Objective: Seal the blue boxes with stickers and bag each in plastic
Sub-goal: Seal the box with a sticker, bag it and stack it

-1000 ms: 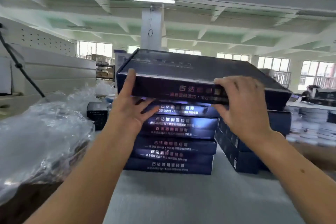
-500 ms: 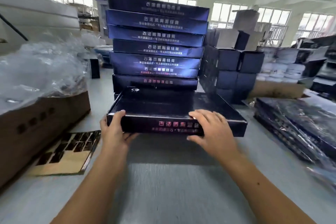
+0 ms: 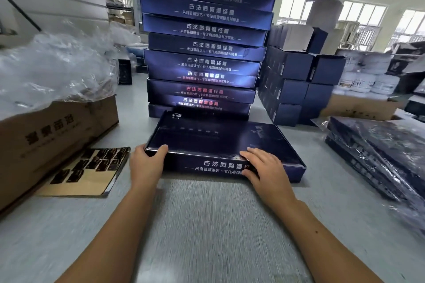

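A flat blue box (image 3: 218, 142) lies lid-up on the grey table (image 3: 207, 236), straight in front of the person and just ahead of a tall stack (image 3: 204, 48) of the same boxes, its far edge close against the foot of that pile. The left hand (image 3: 146, 163) grips the box's near left corner, thumb laid over the top edge and the other fingers wrapped round the side. The right hand (image 3: 264, 167) holds the near edge further along, fingers spread on the lid and thumb pressed to the printed front wall, covering part of the lettering. The tabletop is smeared with blur, so I can't swear the box sits fully down on it rather than a touch above. To the left, a sticker sheet (image 3: 89, 170) with dark labels on tan backing lies flat on the table, beside a brown carton (image 3: 53, 135) heaped with clear plastic bags (image 3: 53, 69). To the right, well apart from the hands, sits a low pile of bagged boxes (image 3: 379, 156), shiny under their film. Behind those, next to the tall stack, smaller dark blue cartons (image 3: 296, 80) are stacked in rows.
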